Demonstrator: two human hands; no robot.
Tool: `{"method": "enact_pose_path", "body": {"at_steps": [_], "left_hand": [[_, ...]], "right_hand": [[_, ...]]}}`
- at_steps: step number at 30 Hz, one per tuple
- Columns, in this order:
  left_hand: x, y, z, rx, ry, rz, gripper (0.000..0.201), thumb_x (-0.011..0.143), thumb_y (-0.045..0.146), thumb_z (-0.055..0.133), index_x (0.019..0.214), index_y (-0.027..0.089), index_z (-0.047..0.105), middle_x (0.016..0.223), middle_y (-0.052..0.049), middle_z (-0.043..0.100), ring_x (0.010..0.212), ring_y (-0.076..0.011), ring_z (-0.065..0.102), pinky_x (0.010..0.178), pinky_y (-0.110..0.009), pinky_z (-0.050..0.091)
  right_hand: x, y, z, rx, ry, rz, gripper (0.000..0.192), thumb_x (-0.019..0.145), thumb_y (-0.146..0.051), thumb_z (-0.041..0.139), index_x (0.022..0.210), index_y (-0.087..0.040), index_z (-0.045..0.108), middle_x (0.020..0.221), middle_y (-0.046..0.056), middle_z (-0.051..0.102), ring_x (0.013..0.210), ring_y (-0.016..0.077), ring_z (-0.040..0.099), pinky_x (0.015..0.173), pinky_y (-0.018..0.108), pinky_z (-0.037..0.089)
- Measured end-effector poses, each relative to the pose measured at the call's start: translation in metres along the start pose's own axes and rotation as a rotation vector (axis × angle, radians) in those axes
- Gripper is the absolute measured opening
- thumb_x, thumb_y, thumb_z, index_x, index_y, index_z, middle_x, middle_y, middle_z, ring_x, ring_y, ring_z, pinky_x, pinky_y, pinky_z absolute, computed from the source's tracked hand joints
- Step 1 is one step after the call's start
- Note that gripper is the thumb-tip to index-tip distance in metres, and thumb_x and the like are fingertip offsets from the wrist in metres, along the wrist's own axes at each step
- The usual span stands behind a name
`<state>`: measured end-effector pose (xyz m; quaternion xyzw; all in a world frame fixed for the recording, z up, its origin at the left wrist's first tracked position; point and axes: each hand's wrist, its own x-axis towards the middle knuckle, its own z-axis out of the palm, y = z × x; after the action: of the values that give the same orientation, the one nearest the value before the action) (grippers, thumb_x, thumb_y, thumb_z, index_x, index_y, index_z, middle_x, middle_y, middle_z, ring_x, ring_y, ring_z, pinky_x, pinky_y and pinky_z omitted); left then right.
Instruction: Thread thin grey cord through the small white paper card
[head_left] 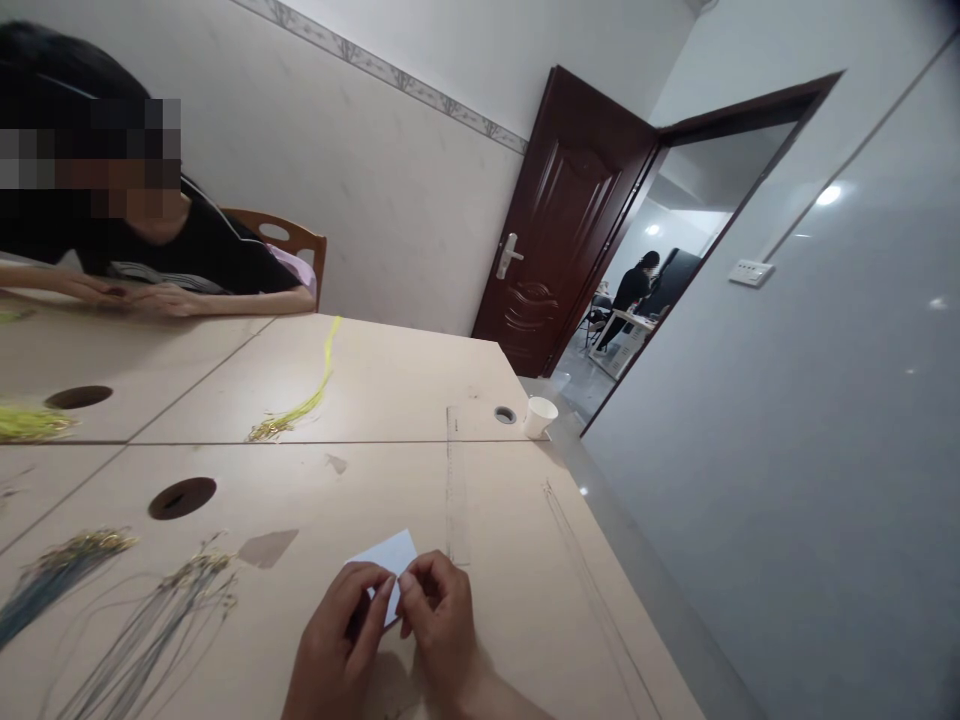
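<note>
- The left hand (337,640) and the right hand (439,615) meet at the near edge of the pale beige wooden worktop (375,380), fingertips touching over a small white folded sheet of paper (388,556).
- Grip of the left hand: narrow, thumb and forefinger pinched on the paper's near edge.
- Grip of the right hand: narrow too, fingers curled and pinching the same edge from the other side.
- The paper lies low over the worktop; its far corner juts out beyond the fingers, and whether it rests flat on the surface cannot be told.
- Just beyond the paper a clear plastic ruler (456,490) lies on the worktop, running away from the person.
- To the left of the hands lie bundles of thin grey-blue cords with gold-coloured ends (142,620), spread loosely.
- Farther off, a bundle of yellow cords with gold ends (307,395) lies near the middle of the worktop, well apart from the hands.
- A dark round cable hole (182,497) sits between the grey cords and the yellow ones.
- A small white paper cup (539,416) stands at the far right corner of the worktop.
- Another person in a black top (187,255) leans on the far left side, both forearms on the worktop.
- A dark brown door (570,220) stands open behind.
</note>
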<state>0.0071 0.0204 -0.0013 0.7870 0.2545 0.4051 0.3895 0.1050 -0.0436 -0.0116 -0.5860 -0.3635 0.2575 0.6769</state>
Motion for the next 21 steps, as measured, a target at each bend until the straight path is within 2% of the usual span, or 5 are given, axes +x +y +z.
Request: {"method": "enact_pose_path", "body": {"at_steps": [21], "left_hand": [[-0.0013,0.0009,0.0003,-0.015,-0.004,-0.023,0.015,0.083,0.033,0.048,0.08,0.019,0.052,0.075,0.0,0.053,0.068,-0.0118,0.053,0.06,-0.019,0.046]], "right_hand": [[-0.0001,0.0005,-0.0008,-0.028,-0.021,-0.009,0.018,0.08,-0.031,0.052,0.071,-0.015,0.051,0.055,-0.003,0.05,0.042,0.0073,0.044,0.041,0.019,0.036]]}}
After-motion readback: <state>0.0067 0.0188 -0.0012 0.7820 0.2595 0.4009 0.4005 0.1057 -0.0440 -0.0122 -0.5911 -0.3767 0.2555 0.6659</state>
